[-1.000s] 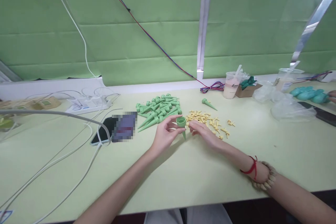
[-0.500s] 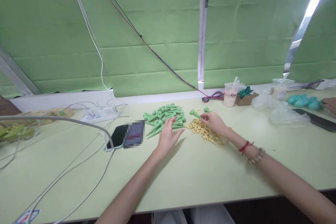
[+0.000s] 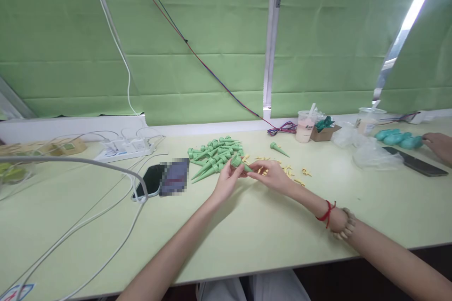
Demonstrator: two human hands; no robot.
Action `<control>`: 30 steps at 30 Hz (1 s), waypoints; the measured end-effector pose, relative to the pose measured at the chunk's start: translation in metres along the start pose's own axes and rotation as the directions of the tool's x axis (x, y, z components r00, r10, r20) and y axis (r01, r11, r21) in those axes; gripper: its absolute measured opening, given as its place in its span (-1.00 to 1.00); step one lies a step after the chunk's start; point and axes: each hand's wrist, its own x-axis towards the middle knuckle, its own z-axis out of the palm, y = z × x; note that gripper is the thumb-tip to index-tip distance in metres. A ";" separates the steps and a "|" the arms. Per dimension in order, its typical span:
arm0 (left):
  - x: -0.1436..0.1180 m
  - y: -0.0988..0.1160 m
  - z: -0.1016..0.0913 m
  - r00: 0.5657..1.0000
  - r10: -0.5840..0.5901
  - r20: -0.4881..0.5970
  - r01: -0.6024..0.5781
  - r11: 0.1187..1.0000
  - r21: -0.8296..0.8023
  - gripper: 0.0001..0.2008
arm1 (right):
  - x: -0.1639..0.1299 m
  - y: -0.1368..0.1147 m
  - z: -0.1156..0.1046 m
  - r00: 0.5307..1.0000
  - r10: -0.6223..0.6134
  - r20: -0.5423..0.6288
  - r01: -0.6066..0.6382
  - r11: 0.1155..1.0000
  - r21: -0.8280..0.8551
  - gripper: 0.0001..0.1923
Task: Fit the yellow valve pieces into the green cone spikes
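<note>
Between both hands (image 3: 247,176), ridged tapered green spike (image 3: 240,164).

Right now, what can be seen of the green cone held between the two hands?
The green cone is a small spike of matte green plastic as it looks, with a wide round collar at one end tapering to a point. It lies tilted, collar up-left, tip down-right, lifted just above the table. The left hand pinches the collar end; the right hand touches the tip end with its fingertips. It sits between the pile of green cones and the scattered yellow pieces.
</note>
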 end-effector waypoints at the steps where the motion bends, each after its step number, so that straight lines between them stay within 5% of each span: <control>1: -0.001 0.003 0.000 1.000 -0.013 -0.002 0.013 1.000 -0.013 -0.55 | -0.001 -0.005 0.002 1.000 -0.021 0.008 0.021 1.000 -0.021 -0.72; 5: 0.000 0.010 -0.008 0.993 -0.043 0.106 0.049 0.997 -0.053 -0.65 | -0.002 -0.009 -0.001 0.998 -0.027 -0.063 0.018 0.991 -0.136 -0.71; 9: 0.001 0.009 -0.012 0.953 -0.087 0.289 0.124 0.986 -0.112 -0.70 | 0.002 0.001 -0.004 0.978 -0.194 0.071 0.207 0.930 -0.305 -0.73; 13: 0.000 0.005 -0.011 0.954 -0.089 0.285 0.106 0.993 -0.045 -0.70 | 0.004 0.007 -0.002 0.957 -0.262 0.126 0.289 0.896 -0.337 -0.71; 17: -0.002 0.003 -0.008 0.974 0.019 0.226 -0.048 0.991 0.123 -0.75 | 0.002 0.006 -0.001 0.983 -0.159 0.092 0.174 0.967 -0.188 -0.71; 22: -0.004 0.003 -0.006 0.970 0.028 0.242 -0.065 0.987 0.147 -0.77 | -0.002 0.000 -0.009 0.938 0.064 0.341 -0.131 0.975 0.179 -0.61; 26: -0.003 0.004 -0.007 0.949 -0.046 0.311 0.070 0.995 -0.067 -0.71 | -0.002 -0.006 -0.016 0.972 -0.096 0.213 0.108 0.993 -0.042 -0.65; 30: -0.005 0.008 -0.008 0.956 -0.062 0.288 0.086 0.994 -0.071 -0.72 | -0.001 -0.007 -0.015 0.955 -0.248 0.160 0.281 0.929 -0.241 -0.71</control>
